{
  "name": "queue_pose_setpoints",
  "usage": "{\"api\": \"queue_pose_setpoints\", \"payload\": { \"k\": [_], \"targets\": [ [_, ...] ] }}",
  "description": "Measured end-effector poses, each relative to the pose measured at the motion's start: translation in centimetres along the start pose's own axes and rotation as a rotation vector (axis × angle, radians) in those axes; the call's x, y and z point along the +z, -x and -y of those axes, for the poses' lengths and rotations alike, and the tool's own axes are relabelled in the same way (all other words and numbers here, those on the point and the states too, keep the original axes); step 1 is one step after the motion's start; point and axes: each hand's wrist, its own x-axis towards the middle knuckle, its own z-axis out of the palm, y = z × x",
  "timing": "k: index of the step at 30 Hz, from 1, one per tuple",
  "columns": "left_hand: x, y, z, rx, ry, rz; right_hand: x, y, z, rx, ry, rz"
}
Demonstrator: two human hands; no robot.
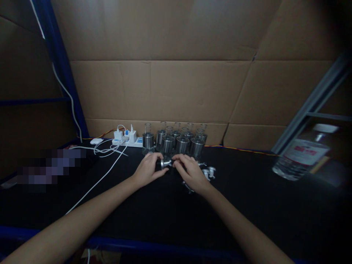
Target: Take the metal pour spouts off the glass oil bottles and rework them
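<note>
My left hand point(148, 170) is closed around a black-and-silver spout cap point(165, 163), which lies sideways with its metal end toward the right. My right hand point(191, 171) is beside it, thumb and fingers pinched together near the spout tip; what they hold there is too small and dark to make out. Several glass bottles with metal sleeves point(182, 145) stand upright just behind both hands. More silver spout parts point(209, 172) lie on the black tabletop point(165, 216), partly hidden by my right hand.
A white power strip point(137, 142) with plugged-in chargers and loose white cables sits at the back left. To the right stands a large clear plastic bottle point(304, 154) with a label. Cardboard point(176, 88) walls the back, between blue metal posts point(60, 69).
</note>
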Motion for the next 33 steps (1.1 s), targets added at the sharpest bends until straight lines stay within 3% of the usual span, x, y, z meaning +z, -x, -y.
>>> {"api": "queue_pose_setpoints", "payload": {
  "k": [8, 19, 26, 33],
  "targets": [
    [-0.67, -0.22, -0.47, 0.158, 0.021, 0.029, 0.17, -0.08, -0.10, -0.044, 0.025, 0.015],
    [-0.76, -0.14, -0.93, 0.288, -0.048, 0.102, 0.50, 0.04, -0.44, -0.125, 0.080, 0.143],
    [-0.67, -0.13, -0.79, 0.246, -0.055, 0.062, 0.46, 0.23, -0.27, -0.119, 0.077, 0.166],
    [-0.51, -0.09, -0.71, 0.132, -0.004, 0.061, 0.23, 0.03, -0.08, -0.100, 0.036, 0.052]
  ]
}}
